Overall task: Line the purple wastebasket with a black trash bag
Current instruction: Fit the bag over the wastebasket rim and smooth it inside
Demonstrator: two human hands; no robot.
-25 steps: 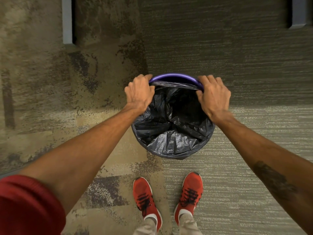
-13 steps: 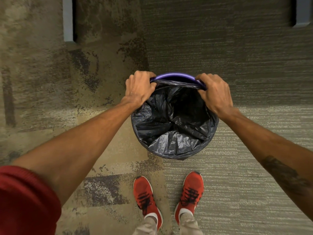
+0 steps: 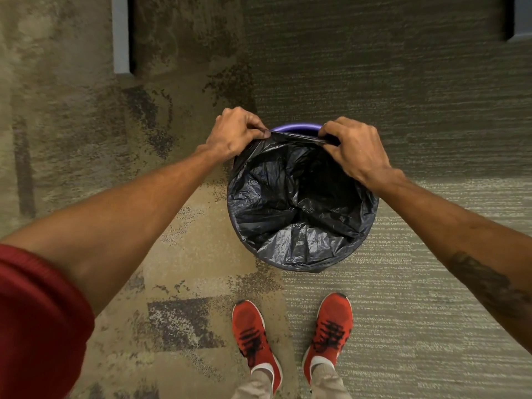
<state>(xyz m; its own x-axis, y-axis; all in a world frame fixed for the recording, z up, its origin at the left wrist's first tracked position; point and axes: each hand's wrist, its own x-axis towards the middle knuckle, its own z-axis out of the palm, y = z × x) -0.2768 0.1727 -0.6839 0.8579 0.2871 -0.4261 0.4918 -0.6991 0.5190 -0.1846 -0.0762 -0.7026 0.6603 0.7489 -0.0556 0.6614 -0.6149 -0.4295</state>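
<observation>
Two bare hands worked at the far edge of a round purple plastic wastebasket [image 3: 296, 127] that stood on a mottled tan and grey carpet [image 3: 417, 116]. Only a short arc of its purple rim showed, between the hands; the rest lay under a crinkled black plastic trash bag [image 3: 290, 214]. That bag sat inside the basket, its mouth folded outward over the near and side portions of the rim, and its wrinkled bottom sagged into the dark interior. Along the far side the bag's hem was pulled into a taut, straight band just inside the exposed purple arc. The left hand [image 3: 236, 133] pinched the left end of that band between thumb and curled fingers. The right hand [image 3: 355, 149] gripped the right end in the same clenched way, knuckles up. Both forearms reached in from the lower corners, the left one emerging from a red sleeve [image 3: 37, 321]. Near the bottom edge, a pair of red knit sneakers with black laces [image 3: 293, 335] pointed toward the basket, well apart from it. A grey upright furniture leg [image 3: 121, 36] stood at upper left.
</observation>
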